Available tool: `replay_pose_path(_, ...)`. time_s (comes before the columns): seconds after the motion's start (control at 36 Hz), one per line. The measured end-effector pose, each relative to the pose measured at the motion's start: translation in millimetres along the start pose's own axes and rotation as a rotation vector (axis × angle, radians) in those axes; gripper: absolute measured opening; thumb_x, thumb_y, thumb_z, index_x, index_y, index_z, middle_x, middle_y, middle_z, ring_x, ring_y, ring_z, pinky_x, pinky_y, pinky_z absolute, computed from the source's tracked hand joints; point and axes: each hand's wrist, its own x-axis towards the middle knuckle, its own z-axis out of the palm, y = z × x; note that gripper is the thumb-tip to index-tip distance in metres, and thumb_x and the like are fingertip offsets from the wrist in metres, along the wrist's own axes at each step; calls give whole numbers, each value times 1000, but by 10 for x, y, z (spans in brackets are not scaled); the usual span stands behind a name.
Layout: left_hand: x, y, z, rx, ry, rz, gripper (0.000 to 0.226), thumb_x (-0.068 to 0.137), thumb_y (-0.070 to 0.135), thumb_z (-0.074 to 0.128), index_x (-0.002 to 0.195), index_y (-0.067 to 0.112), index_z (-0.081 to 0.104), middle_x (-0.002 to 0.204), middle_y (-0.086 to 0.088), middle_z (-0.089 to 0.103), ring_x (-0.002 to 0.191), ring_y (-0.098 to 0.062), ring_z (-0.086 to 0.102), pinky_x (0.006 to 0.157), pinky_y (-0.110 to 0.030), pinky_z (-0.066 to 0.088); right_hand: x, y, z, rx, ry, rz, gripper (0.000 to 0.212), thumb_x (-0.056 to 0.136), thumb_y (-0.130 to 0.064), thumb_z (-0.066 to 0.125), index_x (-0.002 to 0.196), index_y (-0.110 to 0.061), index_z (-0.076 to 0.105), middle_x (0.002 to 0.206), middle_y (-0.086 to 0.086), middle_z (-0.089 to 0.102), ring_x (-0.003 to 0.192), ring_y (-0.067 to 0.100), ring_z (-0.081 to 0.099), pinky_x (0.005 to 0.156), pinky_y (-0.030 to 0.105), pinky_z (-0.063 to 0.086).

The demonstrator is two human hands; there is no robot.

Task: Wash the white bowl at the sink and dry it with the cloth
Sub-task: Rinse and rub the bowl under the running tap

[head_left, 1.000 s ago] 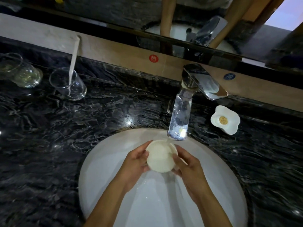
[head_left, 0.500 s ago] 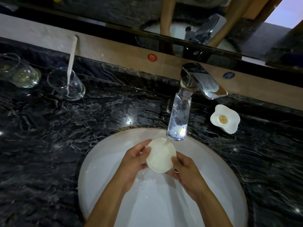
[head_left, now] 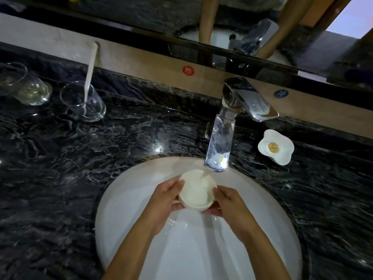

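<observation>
A dark veined stone counter [head_left: 66, 178] fills most of the view, and a round white sink [head_left: 121, 229] is set into it. A chrome tap [head_left: 220, 142] is mounted behind the basin, and a stream of water is seen falling from its spout. On the counter to the left two clear glasses [head_left: 30, 89] are stood, the nearer one with a pale stick leaning in it; to the right of the tap a small flower-shaped white dish [head_left: 276, 146] is placed. No cloth is seen anywhere in the view.

The white bowl [head_left: 196, 190] is held over the middle of the basin, just below the spout, with its opening turned up and tilted toward the water, which is received on its inner wall. It is gripped from both sides: the left hand [head_left: 164, 201] is curled round its left wall, thumb laid along the rim, and the right hand [head_left: 230, 203] is wrapped round its right wall, fingers tucked beneath.

The rinsing stage is judged to be under way, with drying not yet begun. A slip is the chief risk: the bowl and fingers are wet, and the bowl could be dropped onto the hard basin and chipped. Water could also be deflected off the tilted wall onto the counter. The bowl's rim could be knocked against the spout, since the two are close.
</observation>
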Motion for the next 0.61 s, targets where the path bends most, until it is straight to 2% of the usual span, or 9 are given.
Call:
replay_pose_path(0.08, 5, 77, -9, 88, -7, 50, 24, 100, 22, 57, 120, 26, 70, 111, -3, 76, 100, -19, 70, 77, -31, 57, -1, 84, 27, 151, -84, 5, 30, 107, -11, 38, 115, -4, 65, 110, 13, 74, 101, 26, 73, 86, 39, 61)
replay_pose_path(0.17, 11, 106, -32, 125, -12, 86, 31, 98, 19, 61, 128, 25, 65, 121, -11, 68, 110, -26, 68, 79, -30, 59, 8, 161, 61, 232, -64, -11, 26, 106, -12, 41, 118, -9, 65, 113, 7, 74, 105, 26, 71, 89, 40, 60)
replay_pose_path(0.25, 7, 92, -58, 98, -36, 115, 33, 97, 9, 60, 124, 26, 66, 119, -10, 65, 105, -22, 67, 74, -24, 58, 38, 231, 53, 249, 4, -42, 25, 104, -12, 47, 122, -14, 64, 120, 11, 69, 104, 24, 68, 85, 34, 60)
replay_pose_path(0.31, 10, 51, -77, 65, -50, 116, 35, 97, 3, 58, 121, 27, 68, 120, -9, 67, 104, -19, 68, 76, -25, 57, 36, 254, 26, 212, 40, -73, 26, 102, -12, 51, 123, -19, 65, 123, 9, 68, 105, 23, 66, 89, 37, 58)
replay_pose_path(0.36, 27, -14, -92, 27, -45, 100, 37, 98, 1, 56, 121, 27, 69, 123, -9, 68, 108, -20, 68, 80, -28, 58, 17, 236, 0, 127, 67, -109, 28, 101, -15, 54, 125, -25, 65, 123, -1, 69, 110, 20, 67, 92, 41, 58)
replay_pose_path(0.44, 53, -102, -71, -32, -39, 57, 35, 100, 2, 54, 128, 19, 65, 126, -11, 69, 115, -28, 67, 83, -34, 58, -18, 144, -29, 48, 96, -173, 26, 99, -16, 57, 122, -23, 67, 113, -5, 73, 102, 11, 70, 83, 30, 60)
replay_pose_path(0.61, 77, -182, 51, -92, -12, -63, 30, 104, 3, 43, 125, 8, 64, 120, -17, 72, 106, -31, 71, 77, -40, 60, -16, -59, -65, -94, 88, -172, 18, 98, -23, 60, 112, -17, 69, 99, 2, 75, 82, 11, 74, 68, 28, 62)
